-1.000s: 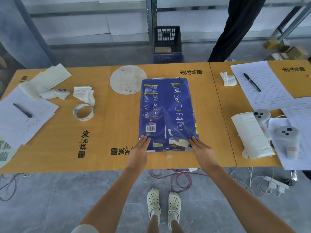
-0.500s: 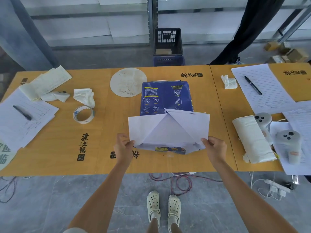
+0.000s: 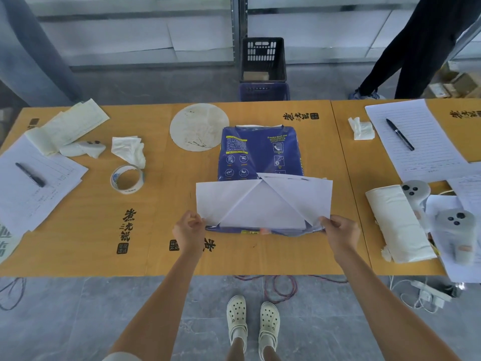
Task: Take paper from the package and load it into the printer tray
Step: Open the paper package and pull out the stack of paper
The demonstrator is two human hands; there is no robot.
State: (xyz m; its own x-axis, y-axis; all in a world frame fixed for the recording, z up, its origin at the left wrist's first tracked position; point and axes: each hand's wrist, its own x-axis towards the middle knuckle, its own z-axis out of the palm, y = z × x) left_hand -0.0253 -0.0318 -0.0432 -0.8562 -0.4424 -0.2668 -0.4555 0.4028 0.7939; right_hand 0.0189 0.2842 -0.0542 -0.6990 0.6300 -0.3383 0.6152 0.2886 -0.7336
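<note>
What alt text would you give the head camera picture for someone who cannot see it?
A person's left hand and right hand hold open the white end flaps of a blue paper package lying on a wooden table. Tape, pens and loose sheets lie around it; no printer shows.

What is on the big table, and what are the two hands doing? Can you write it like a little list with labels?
package: blue paper package lying flat mid-table, near end opened
flaps: white wrapper flaps folded back over the package
left hand: left hand pinching the left flap corner
right hand: right hand pinching the right flap corner
left of package: tape roll, crumpled tissue
right of package: two grey controllers, pen on lined paper
printer tray: not in view
</note>
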